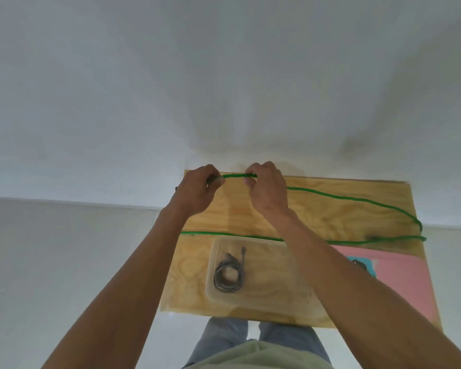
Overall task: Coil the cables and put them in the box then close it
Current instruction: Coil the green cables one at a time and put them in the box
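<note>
A long green cable [357, 199] lies across the wooden table [317, 217]. Both hands pinch it at the table's far left. My left hand [197, 189] grips one end. My right hand [268, 189] holds the cable a short way along, with a taut piece stretched between them. From my right hand the cable runs to the right edge, bends back and crosses the table leftwards over the box's far rim. The clear plastic box [277, 298] stands open near the front edge. A coiled grey cable [228, 275] lies in its left half.
A pink sheet [405, 286] with a blue patch [363, 265] covers the table's right front part, partly behind my right forearm. A white wall rises right behind the table. My legs show below the front edge.
</note>
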Demonstrator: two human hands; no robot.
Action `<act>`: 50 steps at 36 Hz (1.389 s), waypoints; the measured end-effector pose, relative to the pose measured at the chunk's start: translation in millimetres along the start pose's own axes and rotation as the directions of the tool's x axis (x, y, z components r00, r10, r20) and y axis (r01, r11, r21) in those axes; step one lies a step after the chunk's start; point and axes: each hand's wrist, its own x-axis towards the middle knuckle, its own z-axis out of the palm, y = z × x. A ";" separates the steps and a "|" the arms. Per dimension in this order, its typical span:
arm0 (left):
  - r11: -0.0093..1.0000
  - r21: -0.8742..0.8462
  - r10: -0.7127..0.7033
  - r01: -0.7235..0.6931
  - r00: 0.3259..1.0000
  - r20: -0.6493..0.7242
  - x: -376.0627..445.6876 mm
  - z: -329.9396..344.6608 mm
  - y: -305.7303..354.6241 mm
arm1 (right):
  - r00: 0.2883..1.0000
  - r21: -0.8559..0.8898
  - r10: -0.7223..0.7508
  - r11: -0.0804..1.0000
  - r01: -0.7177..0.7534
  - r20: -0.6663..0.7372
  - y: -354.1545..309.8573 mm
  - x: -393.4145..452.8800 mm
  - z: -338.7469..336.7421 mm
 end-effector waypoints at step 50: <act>-0.102 -0.984 -0.266 -0.145 0.957 -0.113 -53.0 6.5 269.9 | 0.925 0.572 -0.304 0.810 0.126 0.228 25.0 -77.8 -220.8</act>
